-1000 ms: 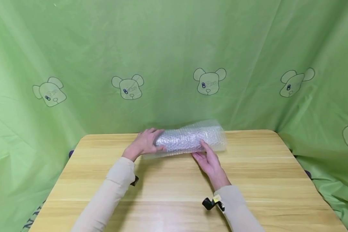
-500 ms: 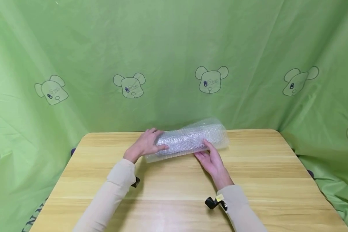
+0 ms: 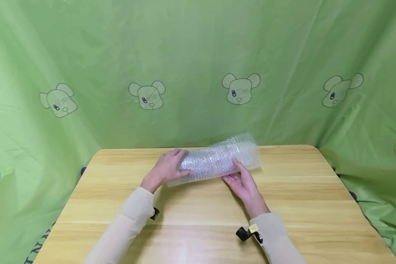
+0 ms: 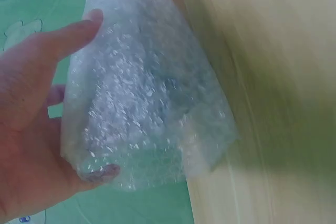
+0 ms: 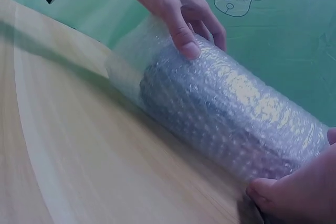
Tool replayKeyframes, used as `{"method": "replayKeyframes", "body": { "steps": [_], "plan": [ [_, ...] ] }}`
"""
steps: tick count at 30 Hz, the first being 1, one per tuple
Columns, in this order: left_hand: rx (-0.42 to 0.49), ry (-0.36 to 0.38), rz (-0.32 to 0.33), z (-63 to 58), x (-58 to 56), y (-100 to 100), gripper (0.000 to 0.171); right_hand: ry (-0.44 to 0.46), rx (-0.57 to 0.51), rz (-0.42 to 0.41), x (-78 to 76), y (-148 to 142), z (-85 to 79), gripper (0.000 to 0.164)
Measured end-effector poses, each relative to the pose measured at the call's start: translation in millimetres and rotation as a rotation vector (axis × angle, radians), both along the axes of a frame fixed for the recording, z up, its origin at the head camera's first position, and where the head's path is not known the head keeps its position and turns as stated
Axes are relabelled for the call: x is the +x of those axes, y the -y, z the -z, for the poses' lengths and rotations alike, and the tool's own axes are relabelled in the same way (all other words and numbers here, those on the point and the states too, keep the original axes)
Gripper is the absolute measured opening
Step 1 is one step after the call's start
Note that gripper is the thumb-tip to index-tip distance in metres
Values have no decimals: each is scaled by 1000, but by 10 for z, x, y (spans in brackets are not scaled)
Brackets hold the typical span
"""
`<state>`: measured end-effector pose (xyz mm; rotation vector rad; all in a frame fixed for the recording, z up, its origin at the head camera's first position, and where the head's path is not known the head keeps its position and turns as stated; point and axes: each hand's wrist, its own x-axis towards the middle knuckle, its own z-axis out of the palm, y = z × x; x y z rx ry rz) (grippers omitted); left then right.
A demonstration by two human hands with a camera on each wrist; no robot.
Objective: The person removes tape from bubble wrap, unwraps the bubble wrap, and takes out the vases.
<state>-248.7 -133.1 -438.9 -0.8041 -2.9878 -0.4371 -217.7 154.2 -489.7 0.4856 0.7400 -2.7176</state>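
Here, left of centre in the head view, the left hand [image 3: 166, 167] grips the left end of a bubble-wrap bundle [image 3: 212, 160], thumb on its lower side; the bundle slants just below the middle of the frame, by the upper edge of the wooden table [image 3: 198, 216], right end higher; right of centre, the right hand [image 3: 245, 186] pinches its lower edge, thumb on top, fingers underneath

Table [image 3: 198, 242], wood-grained, far corners rounded: beneath left hand [image 3: 168, 167] and right hand [image 3: 244, 183]. Curtain [image 3: 191, 44], green, creased: beyond both hands and to either side. Bear-head prints [image 3: 239, 96], dark outlines: row on the curtain, beyond both hands.
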Motion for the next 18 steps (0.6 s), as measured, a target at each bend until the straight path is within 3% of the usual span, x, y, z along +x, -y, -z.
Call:
{"method": "replayKeyframes", "body": {
  "steps": [10,18],
  "plan": [
    [0,-18,34,-57,202,-20,71,54,19,-4,80,16,-64,90],
    [2,-46,16,-35,296,-20,72,64,2,-4,73,30,-65,80]
  ]
}}
